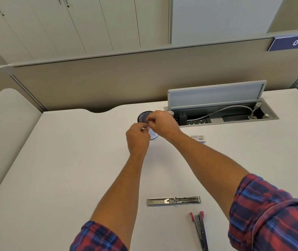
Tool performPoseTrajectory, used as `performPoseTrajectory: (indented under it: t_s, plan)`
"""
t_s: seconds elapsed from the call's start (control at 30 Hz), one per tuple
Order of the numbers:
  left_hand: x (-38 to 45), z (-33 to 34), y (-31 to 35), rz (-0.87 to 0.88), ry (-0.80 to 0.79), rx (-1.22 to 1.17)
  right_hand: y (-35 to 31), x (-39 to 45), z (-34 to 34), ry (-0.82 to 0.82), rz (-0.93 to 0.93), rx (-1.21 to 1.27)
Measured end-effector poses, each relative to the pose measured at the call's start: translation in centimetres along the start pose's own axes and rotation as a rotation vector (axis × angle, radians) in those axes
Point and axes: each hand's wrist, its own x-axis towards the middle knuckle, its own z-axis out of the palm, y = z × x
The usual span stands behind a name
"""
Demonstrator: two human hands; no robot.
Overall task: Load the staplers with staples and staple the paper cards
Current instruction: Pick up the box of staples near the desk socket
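Red stapler (pixel 199 230): lies at the near right edge of the white desk (pixel 68 160), its arms spread open, red tips pointing away from the person.
Metal stapler (pixel 173 200): lies unfolded flat just beyond the red one, lengthwise across the desk, between the two forearms.
Sleeves: plaid, red and blue, rolled up on both arms.
Left hand (pixel 138 138): raised above the far middle of the desk, fingers curled, pinching something small; what it is cannot be told.
Right hand (pixel 162 125): meets the left fingertip to fingertip, pinching the same small thing.
Staple box (pixel 198 138): small, on the desk just right of the right wrist.
Mesh cup (pixel 144 117): dark, round, behind the hands.
Cable tray (pixel 222 113): set into the desk at the far right, lid up, grey cable inside.
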Motion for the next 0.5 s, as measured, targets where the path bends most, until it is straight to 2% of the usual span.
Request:
performPoseTrajectory:
  t_s: [0.5]
  plan:
    - [-0.02,0.23,-0.24,0.043,0.036,-0.038,0.47,-0.40,0.76,0.010,0.018,0.029]
